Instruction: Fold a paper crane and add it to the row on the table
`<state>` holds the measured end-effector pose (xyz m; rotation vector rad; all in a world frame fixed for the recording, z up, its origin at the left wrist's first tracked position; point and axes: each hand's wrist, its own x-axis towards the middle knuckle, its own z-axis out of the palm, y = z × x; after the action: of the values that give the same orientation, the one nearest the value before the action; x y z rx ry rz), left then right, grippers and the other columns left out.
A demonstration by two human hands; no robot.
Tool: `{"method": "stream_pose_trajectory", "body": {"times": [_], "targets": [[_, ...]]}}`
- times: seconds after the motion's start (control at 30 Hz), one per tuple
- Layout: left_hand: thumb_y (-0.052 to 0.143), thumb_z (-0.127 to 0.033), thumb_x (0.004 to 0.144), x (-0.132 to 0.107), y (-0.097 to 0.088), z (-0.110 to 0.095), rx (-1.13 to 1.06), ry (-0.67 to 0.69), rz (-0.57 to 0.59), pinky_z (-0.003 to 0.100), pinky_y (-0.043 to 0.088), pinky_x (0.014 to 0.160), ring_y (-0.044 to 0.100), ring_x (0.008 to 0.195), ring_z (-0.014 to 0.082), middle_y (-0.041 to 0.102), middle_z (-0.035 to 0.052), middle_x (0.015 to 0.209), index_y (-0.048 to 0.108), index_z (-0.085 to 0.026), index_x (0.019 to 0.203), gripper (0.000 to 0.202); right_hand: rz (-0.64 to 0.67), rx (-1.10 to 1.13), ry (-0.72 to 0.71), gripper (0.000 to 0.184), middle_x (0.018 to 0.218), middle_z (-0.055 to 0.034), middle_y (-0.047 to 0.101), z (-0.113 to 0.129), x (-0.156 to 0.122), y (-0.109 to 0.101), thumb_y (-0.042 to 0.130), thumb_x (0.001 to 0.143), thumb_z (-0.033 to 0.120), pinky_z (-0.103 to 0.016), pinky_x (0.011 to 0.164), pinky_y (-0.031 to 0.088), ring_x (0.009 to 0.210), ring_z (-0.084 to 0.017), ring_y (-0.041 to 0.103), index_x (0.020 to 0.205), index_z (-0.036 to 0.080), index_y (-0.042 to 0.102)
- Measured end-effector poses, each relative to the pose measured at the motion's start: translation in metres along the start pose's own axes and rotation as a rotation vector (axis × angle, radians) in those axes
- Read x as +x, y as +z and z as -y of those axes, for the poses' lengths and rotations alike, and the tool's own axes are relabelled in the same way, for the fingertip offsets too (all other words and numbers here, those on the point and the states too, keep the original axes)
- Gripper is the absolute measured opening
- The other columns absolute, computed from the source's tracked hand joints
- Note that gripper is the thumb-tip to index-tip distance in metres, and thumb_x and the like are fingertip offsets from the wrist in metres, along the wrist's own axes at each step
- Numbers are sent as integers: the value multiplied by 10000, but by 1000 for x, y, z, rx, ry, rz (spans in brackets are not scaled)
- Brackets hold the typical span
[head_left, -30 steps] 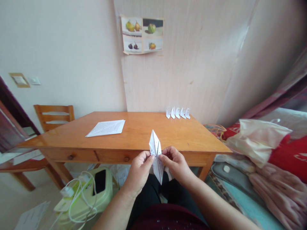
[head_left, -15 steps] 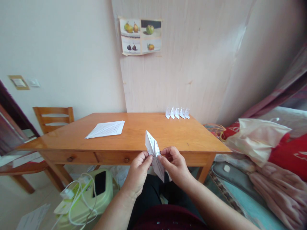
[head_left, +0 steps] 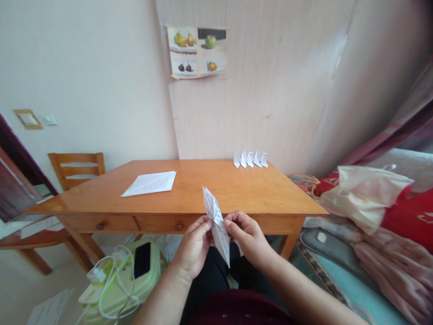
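Note:
Both of my hands pinch a folded white paper shape [head_left: 216, 221] with printed text, held upright over my lap in front of the wooden table [head_left: 189, 192]. My left hand [head_left: 194, 246] grips its left side with thumb and fingers closed. My right hand [head_left: 246, 234] pinches its right side. The paper's upper point leans left, and its lower point hangs down between my hands.
Several small folded paper pieces [head_left: 250, 159] stand in a row at the table's far right. A printed sheet [head_left: 150, 183] lies on the left part. A wooden chair [head_left: 76, 167] stands at left, a green box with white cables [head_left: 122, 277] on the floor, bedding and a plastic bag [head_left: 361, 192] at right.
The folded paper has tilted from upright to leaning left at its top, and my hands have shifted slightly while keeping hold of it.

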<state>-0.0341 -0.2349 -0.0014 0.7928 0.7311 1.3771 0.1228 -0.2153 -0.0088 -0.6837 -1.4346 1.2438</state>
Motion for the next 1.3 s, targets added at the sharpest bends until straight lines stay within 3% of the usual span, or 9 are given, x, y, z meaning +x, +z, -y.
{"method": "stream_pose_trajectory", "body": {"times": [0.13, 0.3, 0.47, 0.6, 0.77, 1.07, 1.3], "targets": [[728, -304, 826, 0, -2, 2, 21, 11, 9, 239, 420, 654, 539, 683, 128, 637, 10, 773, 676, -175, 892, 154, -18, 7, -13, 231, 753, 13, 564, -1, -1, 2, 649, 929, 415, -260, 629, 405, 675, -123, 487, 895, 190, 611], [676, -352, 886, 1, -6, 7, 253, 139, -19, 218, 394, 667, 488, 706, 117, 602, -7, 782, 692, -180, 964, 190, -101, -30, -62, 213, 786, 10, 582, -5, 0, 1, 690, 896, 392, -254, 606, 403, 672, -125, 495, 946, 205, 602], [676, -368, 886, -2, 0, 4, 398, 207, -34, 202, 370, 634, 459, 679, 111, 591, -14, 745, 693, -175, 895, 194, -110, -65, -65, 213, 819, -4, 611, -10, 2, -2, 704, 878, 384, -265, 636, 431, 701, -138, 528, 959, 210, 613], [683, -372, 883, -3, 3, 2, 436, 249, -39, 208, 386, 643, 467, 668, 118, 619, -11, 746, 700, -183, 945, 200, -120, -57, -41, 233, 820, -5, 613, -11, 2, -2, 716, 862, 395, -265, 629, 428, 702, -142, 531, 960, 211, 613], [637, -385, 919, -2, 0, 4, 467, 253, -15, 222, 416, 694, 531, 733, 137, 702, 22, 911, 677, -193, 1098, 265, -125, -37, -28, 248, 829, -5, 613, -12, 3, -2, 716, 861, 401, -273, 642, 423, 707, -144, 527, 975, 213, 602], [610, -404, 932, -3, 1, 4, 492, 265, 17, 303, 482, 886, 641, 911, 197, 732, 57, 1039, 657, -190, 1132, 296, -162, -49, -27, 277, 844, -7, 616, -14, 3, -5, 721, 852, 412, -282, 644, 441, 693, -142, 528, 1008, 219, 599], [605, -402, 935, -3, 0, 3, 518, 254, 46, 317, 491, 904, 653, 966, 217, 733, 66, 1078, 660, -195, 1132, 291, -175, -85, -52, 314, 937, -42, 654, -10, 4, -7, 728, 826, 462, -303, 677, 494, 745, -164, 581, 1003, 220, 635]]}}
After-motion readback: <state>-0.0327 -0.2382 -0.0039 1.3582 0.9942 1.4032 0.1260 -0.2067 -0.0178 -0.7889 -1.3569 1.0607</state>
